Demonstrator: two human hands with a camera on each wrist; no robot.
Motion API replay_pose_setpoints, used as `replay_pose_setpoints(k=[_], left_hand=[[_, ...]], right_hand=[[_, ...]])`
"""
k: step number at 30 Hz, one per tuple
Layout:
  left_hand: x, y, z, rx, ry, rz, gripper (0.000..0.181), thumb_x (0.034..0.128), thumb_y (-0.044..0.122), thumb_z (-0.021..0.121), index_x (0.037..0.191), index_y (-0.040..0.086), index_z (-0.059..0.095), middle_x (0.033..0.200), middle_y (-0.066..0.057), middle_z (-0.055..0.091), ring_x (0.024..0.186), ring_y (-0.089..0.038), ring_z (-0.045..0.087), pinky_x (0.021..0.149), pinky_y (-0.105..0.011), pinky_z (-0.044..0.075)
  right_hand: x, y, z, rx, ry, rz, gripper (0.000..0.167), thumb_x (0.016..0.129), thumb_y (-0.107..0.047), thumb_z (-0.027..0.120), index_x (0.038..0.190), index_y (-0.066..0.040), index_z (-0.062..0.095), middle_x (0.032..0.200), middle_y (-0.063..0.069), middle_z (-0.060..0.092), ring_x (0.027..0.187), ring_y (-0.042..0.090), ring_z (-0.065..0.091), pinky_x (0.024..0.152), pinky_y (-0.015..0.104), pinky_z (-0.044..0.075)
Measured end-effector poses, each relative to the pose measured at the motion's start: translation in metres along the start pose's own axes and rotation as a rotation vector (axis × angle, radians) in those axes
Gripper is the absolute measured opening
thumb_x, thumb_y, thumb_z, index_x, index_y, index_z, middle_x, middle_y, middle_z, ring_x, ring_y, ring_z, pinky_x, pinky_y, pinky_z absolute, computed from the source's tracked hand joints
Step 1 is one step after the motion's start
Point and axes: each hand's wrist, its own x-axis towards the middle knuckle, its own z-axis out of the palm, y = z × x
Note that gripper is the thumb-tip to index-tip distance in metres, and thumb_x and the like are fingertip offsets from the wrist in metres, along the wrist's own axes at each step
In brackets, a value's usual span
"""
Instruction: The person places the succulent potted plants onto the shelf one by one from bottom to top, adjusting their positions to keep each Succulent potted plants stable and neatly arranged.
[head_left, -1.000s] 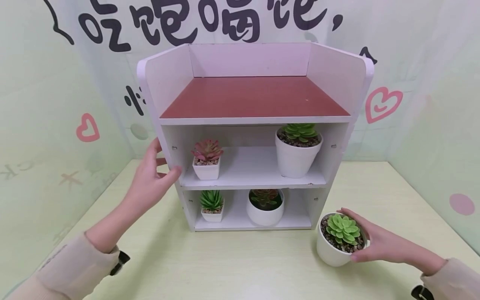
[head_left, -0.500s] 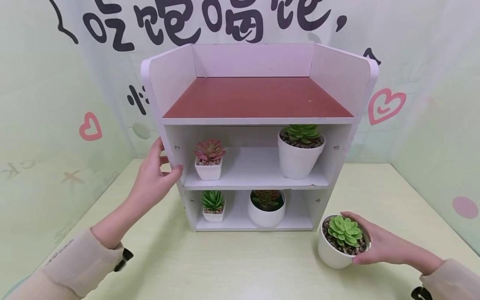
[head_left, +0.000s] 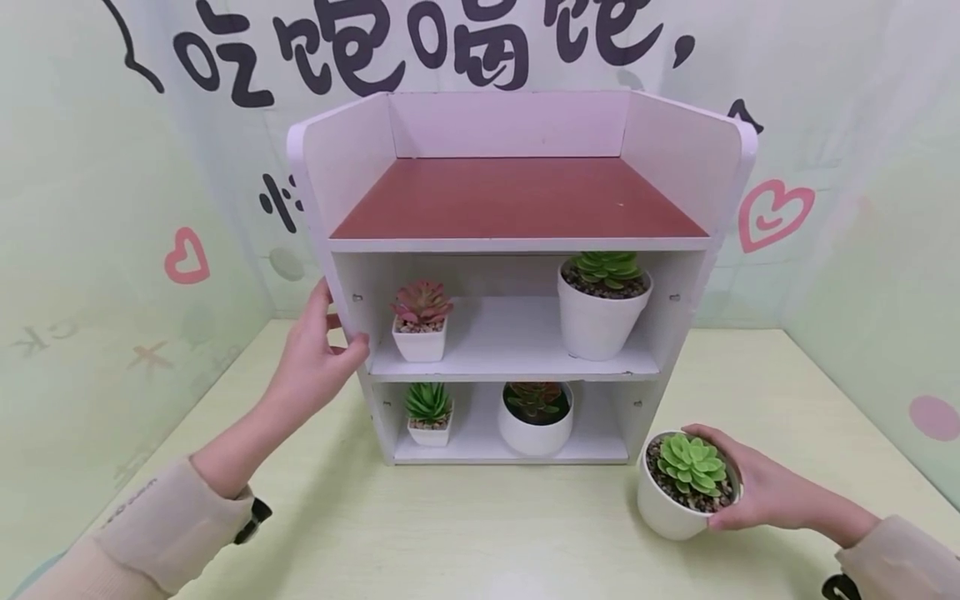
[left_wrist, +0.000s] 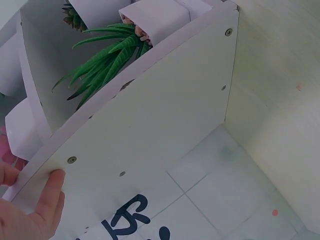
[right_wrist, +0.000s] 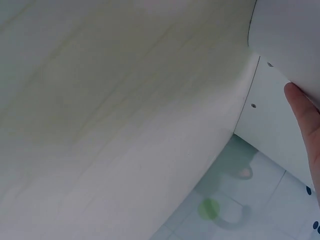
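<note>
My left hand [head_left: 313, 360] grips the left side panel of a white shelf unit [head_left: 517, 244], thumb at the front edge and fingers against the outer face. The left wrist view shows those fingers [left_wrist: 50, 197] touching the panel near a screw. To the right of the unit, my right hand [head_left: 765, 483] holds a potted green succulent [head_left: 678, 500] in a round white pot, with thumb and fingers on opposite sides of the rim. The pot appears to stand on the table, tilted slightly. In the right wrist view one finger [right_wrist: 304, 112] lies along the pot's white wall [right_wrist: 290, 35].
On the middle shelf stand a pink succulent [head_left: 422, 325] in a square pot and a large green succulent [head_left: 602, 312]. Below are a spiky green plant [head_left: 429, 417] and a reddish plant in a round pot [head_left: 536, 429]. The unit's top is red. Printed cloth hangs behind.
The head view has shifted slightly. Both hands keep their places, the left on the side panel and the right around the potted succulent.
</note>
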Motion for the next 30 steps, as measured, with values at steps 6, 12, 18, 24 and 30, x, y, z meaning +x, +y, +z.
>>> replay_pose_setpoints(k=[6, 12, 18, 24, 30], left_hand=[[0.001, 0.0, 0.002, 0.01, 0.001, 0.0, 0.066, 0.0842, -0.002, 0.051, 0.142, 0.005, 0.019, 0.133, -0.017, 0.038, 0.104, -0.037, 0.051, 0.071, -0.049, 0.055], [0.001, 0.0, 0.003, 0.015, -0.008, 0.004, 0.066, 0.0841, -0.002, 0.051, 0.142, 0.005, 0.019, 0.134, -0.017, 0.038, 0.104, -0.038, 0.051, 0.07, -0.049, 0.055], [0.002, 0.001, 0.004, 0.01, -0.021, 0.027, 0.066, 0.0836, -0.003, 0.049, 0.142, 0.004, 0.02, 0.133, -0.019, 0.037, 0.105, -0.038, 0.049, 0.069, -0.048, 0.055], [0.003, 0.002, 0.004, 0.008, -0.028, 0.047, 0.066, 0.0838, -0.004, 0.049, 0.142, 0.005, 0.019, 0.133, -0.018, 0.037, 0.111, -0.035, 0.046, 0.072, -0.05, 0.054], [0.003, 0.001, 0.005, 0.009, -0.03, 0.06, 0.067, 0.0832, -0.005, 0.049, 0.142, 0.006, 0.02, 0.134, -0.018, 0.037, 0.114, -0.034, 0.044, 0.076, -0.05, 0.053]], right_hand=[[-0.002, -0.001, 0.001, -0.037, 0.023, 0.011, 0.087, 0.06, -0.008, 0.078, 0.132, 0.004, 0.03, 0.118, -0.017, 0.047, 0.103, -0.002, 0.048, 0.077, 0.019, 0.049], [-0.005, -0.004, 0.004, -0.044, 0.038, 0.032, 0.088, 0.06, -0.008, 0.078, 0.134, 0.003, 0.03, 0.118, -0.017, 0.048, 0.103, -0.002, 0.049, 0.076, 0.019, 0.05], [-0.002, -0.016, 0.001, -0.075, 0.039, 0.014, 0.091, 0.06, -0.009, 0.079, 0.135, 0.001, 0.029, 0.119, -0.015, 0.047, 0.102, -0.001, 0.049, 0.074, 0.02, 0.051], [0.008, -0.036, -0.018, 0.081, 0.008, -0.075, 0.082, 0.072, -0.011, 0.071, 0.141, -0.009, 0.026, 0.128, -0.008, 0.047, 0.111, 0.003, 0.048, 0.081, 0.022, 0.05], [0.026, -0.077, -0.047, 0.102, -0.017, -0.107, 0.078, 0.078, -0.019, 0.067, 0.142, -0.005, 0.025, 0.13, 0.003, 0.046, 0.113, 0.009, 0.048, 0.083, 0.024, 0.049]])
